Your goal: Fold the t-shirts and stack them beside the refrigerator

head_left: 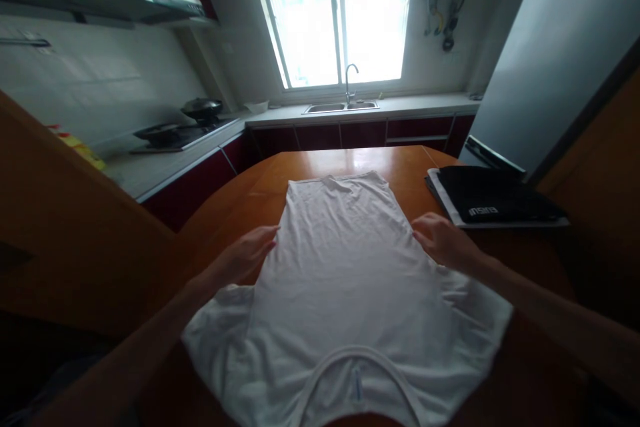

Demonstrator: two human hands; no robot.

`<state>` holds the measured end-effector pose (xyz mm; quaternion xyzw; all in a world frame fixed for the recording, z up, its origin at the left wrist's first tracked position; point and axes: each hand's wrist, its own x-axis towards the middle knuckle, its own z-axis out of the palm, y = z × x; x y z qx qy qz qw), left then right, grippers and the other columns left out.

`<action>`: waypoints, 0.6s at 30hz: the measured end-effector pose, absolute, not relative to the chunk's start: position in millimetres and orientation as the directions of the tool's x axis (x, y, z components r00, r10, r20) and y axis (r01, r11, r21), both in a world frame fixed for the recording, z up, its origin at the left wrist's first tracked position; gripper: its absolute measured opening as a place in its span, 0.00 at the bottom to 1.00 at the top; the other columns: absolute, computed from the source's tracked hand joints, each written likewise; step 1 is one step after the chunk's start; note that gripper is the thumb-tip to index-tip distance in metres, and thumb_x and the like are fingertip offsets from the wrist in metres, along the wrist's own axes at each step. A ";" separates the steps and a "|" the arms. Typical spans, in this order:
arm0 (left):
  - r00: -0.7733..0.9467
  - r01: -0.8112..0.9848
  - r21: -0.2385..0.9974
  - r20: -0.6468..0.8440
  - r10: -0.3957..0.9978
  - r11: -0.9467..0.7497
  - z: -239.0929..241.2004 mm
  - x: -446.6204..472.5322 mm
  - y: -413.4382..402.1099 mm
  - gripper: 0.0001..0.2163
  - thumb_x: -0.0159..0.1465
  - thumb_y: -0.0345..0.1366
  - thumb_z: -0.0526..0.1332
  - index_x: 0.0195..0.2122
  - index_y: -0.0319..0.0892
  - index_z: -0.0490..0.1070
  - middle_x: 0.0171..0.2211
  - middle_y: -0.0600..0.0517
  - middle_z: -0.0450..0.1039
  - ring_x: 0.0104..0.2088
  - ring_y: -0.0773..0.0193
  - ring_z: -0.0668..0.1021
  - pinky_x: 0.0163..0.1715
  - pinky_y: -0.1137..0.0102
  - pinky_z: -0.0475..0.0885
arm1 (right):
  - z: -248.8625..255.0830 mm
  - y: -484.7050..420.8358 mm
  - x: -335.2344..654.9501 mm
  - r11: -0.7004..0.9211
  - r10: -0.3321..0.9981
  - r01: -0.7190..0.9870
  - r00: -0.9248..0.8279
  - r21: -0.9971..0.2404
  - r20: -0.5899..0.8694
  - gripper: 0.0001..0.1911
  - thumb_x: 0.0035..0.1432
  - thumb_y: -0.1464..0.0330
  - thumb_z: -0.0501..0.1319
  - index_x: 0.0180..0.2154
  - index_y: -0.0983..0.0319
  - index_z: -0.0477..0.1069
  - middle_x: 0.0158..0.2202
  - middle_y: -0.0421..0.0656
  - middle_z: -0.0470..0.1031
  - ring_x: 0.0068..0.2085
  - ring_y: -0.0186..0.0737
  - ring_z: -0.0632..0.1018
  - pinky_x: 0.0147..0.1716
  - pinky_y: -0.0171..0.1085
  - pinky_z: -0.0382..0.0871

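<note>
A white T-shirt (345, 267) lies spread on the wooden table, its neckline toward me and its hem toward the window. Faint wrinkles run across the body, and a short sleeve fans out on each side. My left hand (253, 250) pinches the shirt's left side edge between thumb and fingers, about midway up. On the opposite edge, at nearly the same height, my right hand (440, 237) pinches the fabric with its fingers curled.
Folded dark and white clothes (495, 197) are stacked on the table (250, 187) at the right. Beyond stand a counter with a sink (340, 107) and a stove (195, 133) holding pans. A fridge (545, 47) rises at the right.
</note>
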<state>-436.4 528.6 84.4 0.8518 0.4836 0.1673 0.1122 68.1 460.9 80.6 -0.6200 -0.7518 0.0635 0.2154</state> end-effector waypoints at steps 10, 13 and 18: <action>-0.152 0.832 0.552 0.133 0.979 0.055 81.4 -402.7 745.3 0.13 0.59 0.42 0.66 0.40 0.39 0.80 0.43 0.44 0.82 0.45 0.54 0.82 0.43 0.71 0.74 | 101.9 692.2 40.8 -0.238 0.955 0.846 0.294 -0.478 0.046 0.11 0.61 0.65 0.62 0.37 0.65 0.80 0.43 0.59 0.81 0.48 0.53 0.81 0.44 0.39 0.71; -0.233 0.804 0.578 0.085 0.969 0.143 68.2 -399.5 779.3 0.09 0.57 0.41 0.68 0.32 0.40 0.79 0.35 0.44 0.82 0.41 0.54 0.82 0.39 0.71 0.74 | 87.0 722.9 37.3 -0.303 0.931 0.806 0.364 -0.509 0.023 0.14 0.63 0.63 0.61 0.40 0.66 0.79 0.47 0.62 0.79 0.51 0.56 0.80 0.47 0.44 0.72; -0.319 0.715 0.656 -0.001 0.948 0.242 56.2 -393.3 812.5 0.07 0.53 0.35 0.71 0.28 0.39 0.76 0.29 0.45 0.79 0.35 0.56 0.81 0.34 0.70 0.74 | 64.4 761.9 29.5 -0.327 0.912 0.729 0.411 -0.602 0.002 0.22 0.55 0.56 0.69 0.42 0.68 0.77 0.45 0.64 0.78 0.51 0.61 0.78 0.46 0.48 0.74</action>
